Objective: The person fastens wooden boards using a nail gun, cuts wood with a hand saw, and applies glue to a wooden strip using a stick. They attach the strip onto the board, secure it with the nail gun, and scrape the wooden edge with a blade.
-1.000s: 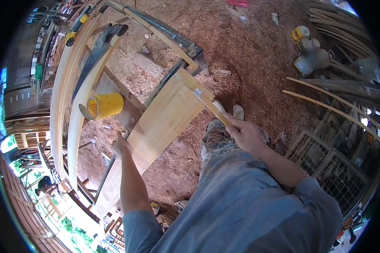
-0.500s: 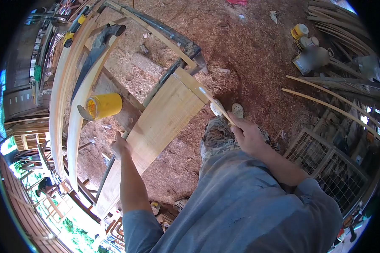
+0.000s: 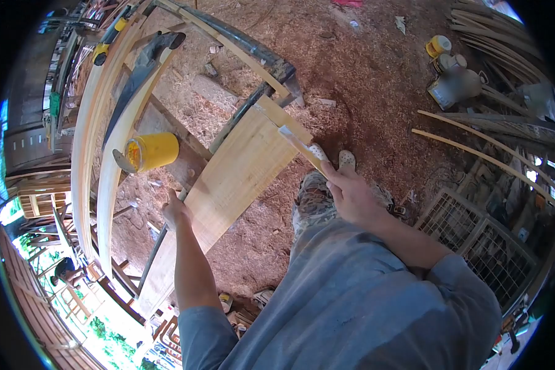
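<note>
A wide pale wooden board point(image 3: 237, 166) lies at a slant in front of me, over a dark rail. My left hand point(image 3: 177, 213) is closed on the board's left edge, with part of the fingers hidden. In my right hand point(image 3: 354, 194) is a narrow flat wooden stick point(image 3: 307, 152), gripped at its near end. Its whitish tip is over the board's end near the right corner; whether it touches the wood I cannot tell. Beyond my left hand a yellow tub point(image 3: 159, 151) lies on its side, its mouth to the left, with orange-yellow stuff showing inside.
Long curved planks point(image 3: 108, 203) run along the left, with a yellow-and-black tool point(image 3: 102, 52) on them. A dark beam point(image 3: 277, 68) extends beyond the board. A wire grate point(image 3: 475, 231) and thin wood strips point(image 3: 487, 157) lie at right. Another person point(image 3: 66, 271) is far off at lower left.
My right hand has shifted slightly left and up with the stick, whose tip now reaches farther over the board's end and shows broader. My left hand stays on the board's edge.
</note>
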Demonstrator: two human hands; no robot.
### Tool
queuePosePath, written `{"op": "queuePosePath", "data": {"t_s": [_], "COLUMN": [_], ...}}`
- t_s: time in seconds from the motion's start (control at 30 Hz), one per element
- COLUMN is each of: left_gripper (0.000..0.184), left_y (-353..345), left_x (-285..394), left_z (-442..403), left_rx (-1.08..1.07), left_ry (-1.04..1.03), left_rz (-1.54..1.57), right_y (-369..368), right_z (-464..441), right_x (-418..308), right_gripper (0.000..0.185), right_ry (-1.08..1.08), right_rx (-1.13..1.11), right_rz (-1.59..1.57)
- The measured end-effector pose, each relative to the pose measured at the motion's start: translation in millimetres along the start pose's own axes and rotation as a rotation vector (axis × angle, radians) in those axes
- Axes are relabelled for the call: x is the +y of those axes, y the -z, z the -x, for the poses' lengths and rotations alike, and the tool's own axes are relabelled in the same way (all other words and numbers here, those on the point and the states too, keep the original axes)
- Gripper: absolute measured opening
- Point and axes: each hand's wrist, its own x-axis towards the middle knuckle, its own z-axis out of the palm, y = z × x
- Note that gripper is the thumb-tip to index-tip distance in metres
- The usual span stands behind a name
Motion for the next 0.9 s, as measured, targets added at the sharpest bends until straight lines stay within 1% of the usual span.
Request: {"op": "queuePosePath", "data": {"t_s": [0.03, 0.1, 0.13, 0.2, 0.23, 0.3, 0.43, 0.5, 0.53, 0.6, 0.63, 0.7, 0.73, 0.8, 0.83, 0.9], "left_gripper": [0.082, 0.083, 0.083, 0.080, 0.080, 0.077, 0.077, 0.078, 0.078, 0.078, 0.078, 0.077, 0.077, 0.076, 0.076, 0.073], "left_y": [-0.6, 4.0, 5.7, 7.7, 8.7, 11.6, 18.5, 24.8, 24.8, 25.4, 24.5, 20.3, 18.3, 14.9, 12.0, 13.3], "left_x": [-0.8, 4.1, 5.5, 7.0, 7.7, 11.1, 16.8, 23.1, 24.8, 23.9, 22.4, 19.2, 16.3, 11.7, 5.9, 7.9], "left_z": [-1.2, 3.5, 4.6, 7.7, 9.2, 14.4, 27.7, 35.6, 36.2, 36.6, 35.9, 33.4, 33.8, 33.2, 27.7, 26.7], "left_rx": [-0.001, -0.031, -0.031, -0.038, -0.039, -0.015, 0.004, -0.024, -0.026, -0.034, -0.034, 0.013, 0.012, 0.040, 0.039, -0.022], "left_ry": [-0.003, 0.013, 0.009, 0.008, 0.008, -0.013, -0.009, -0.013, -0.016, -0.007, -0.005, -0.039, -0.036, -0.107, -0.112, -0.227], "left_rz": [0.001, -0.025, -0.024, -0.029, -0.029, -0.056, -0.016, -0.001, -0.001, 0.035, 0.036, 0.010, 0.008, 0.070, 0.065, 0.084], "right_y": [-3.2, -9.3, -9.8, -7.9, -7.7, -7.2, -5.9, 0.9, 0.3, -2.3, -1.4, 1.0, -1.5, -9.9, -13.7, -17.6], "right_z": [4.2, 14.0, 17.5, 19.6, 17.0, 10.0, 14.8, 18.0, 17.5, 14.2, 12.9, 8.7, 5.8, -1.2, -1.8, -4.4], "right_x": [3.4, 10.5, 12.3, 10.0, 12.6, 19.6, 18.0, 15.4, 17.4, 21.5, 20.9, 16.8, 17.1, 15.1, 9.5, -3.4], "right_gripper": [0.047, 0.050, 0.050, 0.051, 0.051, 0.046, 0.046, 0.047, 0.047, 0.046, 0.046, 0.046, 0.046, 0.046, 0.046, 0.047], "right_ry": [-0.001, 0.048, 0.047, 0.029, 0.028, 0.106, 0.059, 0.091, 0.089, 0.127, 0.128, -0.345, -0.347, -0.441, -0.446, -0.431], "right_rx": [0.003, -0.110, -0.106, -0.035, -0.035, 0.112, 0.058, -0.033, -0.031, 0.097, 0.095, -0.044, -0.047, -0.084, -0.081, 0.003], "right_rz": [0.001, 0.100, 0.100, -0.027, -0.027, -0.023, -0.029, 0.006, 0.008, -0.191, -0.190, -0.543, -0.542, -0.563, -0.567, -0.465]}}
